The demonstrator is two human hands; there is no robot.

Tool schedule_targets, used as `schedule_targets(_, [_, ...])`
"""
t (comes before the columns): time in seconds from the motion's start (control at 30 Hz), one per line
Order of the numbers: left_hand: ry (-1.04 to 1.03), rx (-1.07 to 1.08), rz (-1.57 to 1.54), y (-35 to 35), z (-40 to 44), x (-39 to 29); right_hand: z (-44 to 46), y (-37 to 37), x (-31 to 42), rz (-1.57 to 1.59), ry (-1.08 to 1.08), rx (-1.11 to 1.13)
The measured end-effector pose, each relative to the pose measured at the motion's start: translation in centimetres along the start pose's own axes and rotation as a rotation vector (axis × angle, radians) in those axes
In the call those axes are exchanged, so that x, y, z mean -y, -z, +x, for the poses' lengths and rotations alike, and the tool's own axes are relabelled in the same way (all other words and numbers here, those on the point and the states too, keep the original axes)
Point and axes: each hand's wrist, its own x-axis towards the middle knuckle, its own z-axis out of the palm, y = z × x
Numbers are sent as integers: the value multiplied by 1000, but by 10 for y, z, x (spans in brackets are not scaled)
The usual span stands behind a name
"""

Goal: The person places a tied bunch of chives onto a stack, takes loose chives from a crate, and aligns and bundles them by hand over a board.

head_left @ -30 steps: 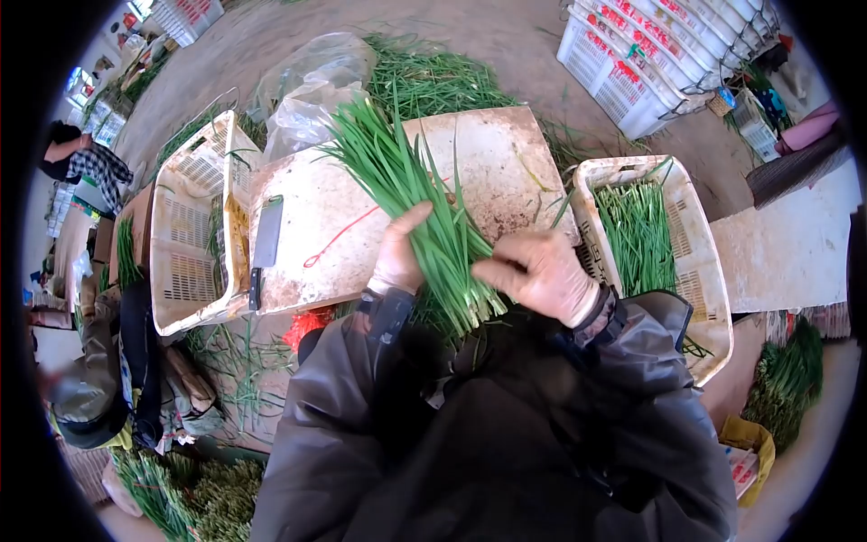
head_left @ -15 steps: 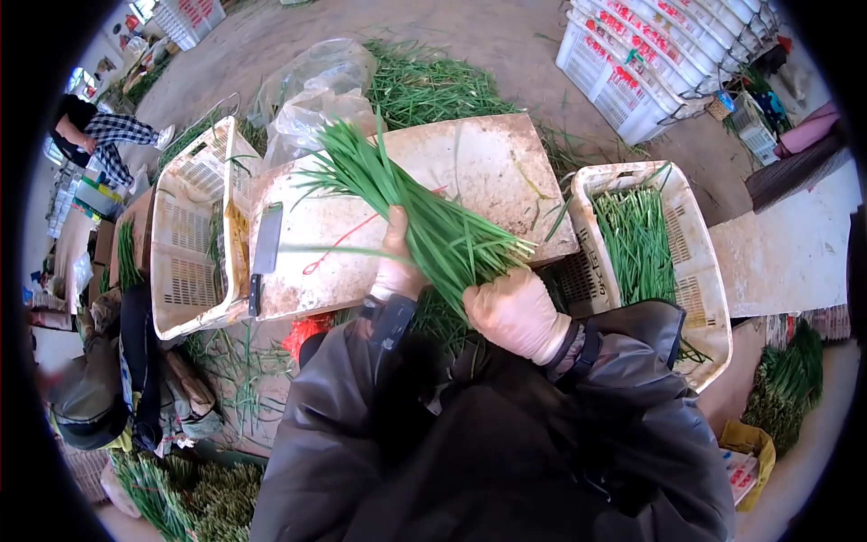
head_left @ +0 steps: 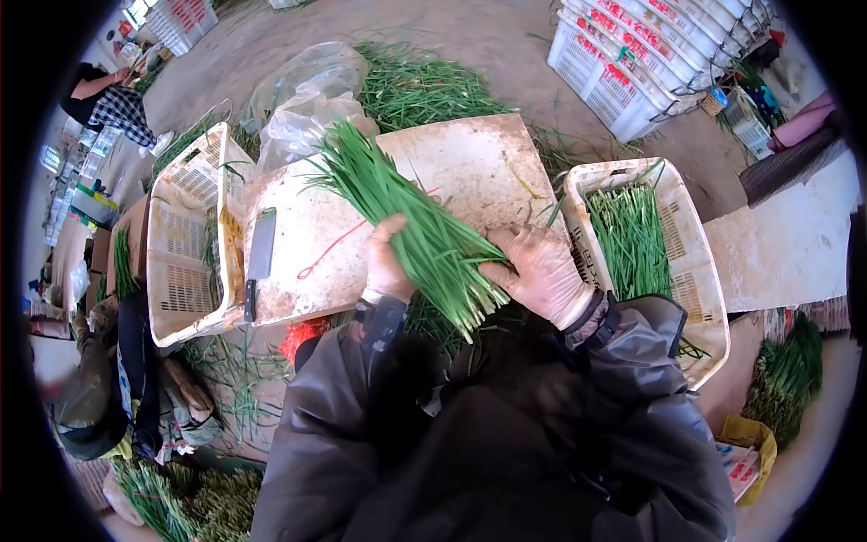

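A bundle of long green stalks lies slanted over the near edge of a stained white board, leafy tips at the upper left and pale cut ends at the lower right. My left hand is wrapped round the bundle's middle, its thumb on top. Gloved like the other, my right hand grips the bundle near its cut ends from the right, fingers bent. On the board's left part rest a cleaver with a black handle and a red tie.
White crates stand on both sides, the left one holding a few stalks, the right one filled with cut stalks. Beyond the board are a plastic bag and loose greens. Crates are stacked behind. Another person is at upper left.
My right hand has shifted from below the bundle to its right side, and the cut ends have swung downward. The other person at upper left has moved further back.
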Motion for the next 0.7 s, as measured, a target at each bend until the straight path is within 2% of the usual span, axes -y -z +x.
schedule_targets(0.1, [1,55,-83,-19,-6,-4,5,9,1,62,8,-119])
schedule_targets(0.17, [32,133,-123,-26,-9,-7,8,15,5,232,-112,-168])
schedule_targets(0.27, [-21,117,-95,-21,-3,-11,8,20,9,517,-318,-114])
schedule_targets(0.4, [-42,124,-80,-22,0,-15,4,-1,-4,669,-270,-85])
schedule_targets(0.53, [-2,161,-77,-33,-3,-17,5,1,-2,624,-200,-50])
schedule_targets(0.63, [-4,164,-70,-37,-3,-19,6,19,10,388,-176,-7])
schedule_targets(0.67, [-23,130,-44,-36,-4,-19,6,15,10,263,-88,-160])
schedule_targets(0.7, [-42,96,-19,-33,-3,-20,8,15,10,269,-86,-203])
